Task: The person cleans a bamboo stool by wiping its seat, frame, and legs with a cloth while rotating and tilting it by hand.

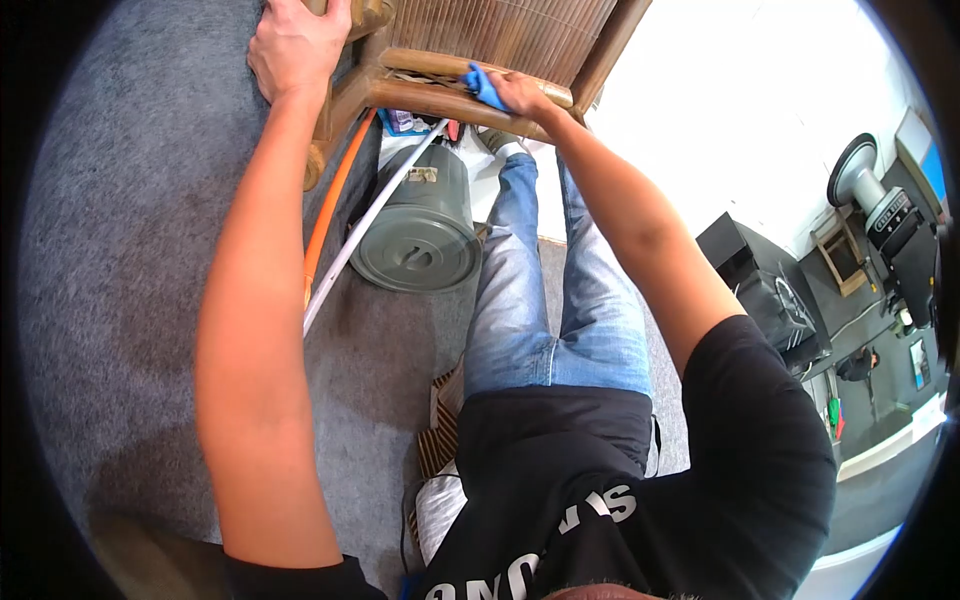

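At the top of the head view is a brown bamboo furniture frame (430, 100) with a slatted panel (495, 30); its upper part lies outside the picture, so I cannot tell its exact kind. My left hand (298, 45) grips the frame's left side, its fingertips partly cut off by the picture's edge. My right hand (518, 94) is closed on a blue cloth (485, 86), pressed against the double rail near the panel's lower edge.
A lidded grey bin (420, 235) lies below the frame. An orange pole (337, 200) and a white pole (385, 190) slant past it over the grey carpet (130, 250). At right are a black cabinet (765, 285) and a round-headed black machine (885, 215).
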`<state>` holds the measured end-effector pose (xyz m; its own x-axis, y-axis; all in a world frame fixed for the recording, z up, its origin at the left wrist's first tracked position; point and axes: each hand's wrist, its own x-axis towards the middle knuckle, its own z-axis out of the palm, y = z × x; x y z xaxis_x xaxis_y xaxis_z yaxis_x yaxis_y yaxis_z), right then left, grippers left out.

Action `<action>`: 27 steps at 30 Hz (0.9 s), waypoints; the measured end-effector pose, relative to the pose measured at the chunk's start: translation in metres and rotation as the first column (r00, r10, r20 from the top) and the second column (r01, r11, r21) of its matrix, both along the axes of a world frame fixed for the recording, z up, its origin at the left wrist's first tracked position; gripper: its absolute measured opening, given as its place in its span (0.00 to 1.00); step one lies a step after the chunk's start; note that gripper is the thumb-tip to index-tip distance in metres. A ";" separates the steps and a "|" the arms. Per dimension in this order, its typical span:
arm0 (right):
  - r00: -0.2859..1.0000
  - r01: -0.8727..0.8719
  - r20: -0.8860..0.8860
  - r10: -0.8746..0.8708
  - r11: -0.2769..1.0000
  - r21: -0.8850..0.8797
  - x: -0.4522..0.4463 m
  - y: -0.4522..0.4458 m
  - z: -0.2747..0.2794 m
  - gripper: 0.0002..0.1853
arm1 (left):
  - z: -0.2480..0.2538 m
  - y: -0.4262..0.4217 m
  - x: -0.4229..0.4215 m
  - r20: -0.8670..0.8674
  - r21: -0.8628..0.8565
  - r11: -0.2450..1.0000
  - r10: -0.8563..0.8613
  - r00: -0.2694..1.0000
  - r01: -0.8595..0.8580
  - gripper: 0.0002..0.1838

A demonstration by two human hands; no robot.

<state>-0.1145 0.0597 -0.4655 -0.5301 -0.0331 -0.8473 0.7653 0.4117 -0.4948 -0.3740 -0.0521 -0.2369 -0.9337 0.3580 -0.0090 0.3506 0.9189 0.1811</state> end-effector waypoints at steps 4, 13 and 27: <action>0.981 -0.189 -0.024 0.191 0.979 0.072 0.010 0.032 0.039 0.26 | -0.007 -0.005 -0.004 0.047 -0.067 0.998 0.019 0.999 -0.016 0.40; 0.810 0.576 0.043 -0.585 0.807 0.127 -0.007 0.030 -0.020 0.42 | -0.006 -0.005 -0.004 0.089 -0.069 0.997 0.031 0.996 -0.025 0.42; 0.912 0.188 -0.387 -0.133 0.976 0.107 0.021 -0.020 0.063 0.23 | -0.002 -0.002 -0.002 0.116 -0.099 0.995 0.033 0.993 -0.022 0.40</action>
<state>-0.0938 0.0397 -0.4029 -0.7981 0.1832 -0.5741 0.5956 0.3845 -0.7053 -0.3760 -0.0538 -0.2390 -0.9336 0.3242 -0.1527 0.3065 0.9431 0.1287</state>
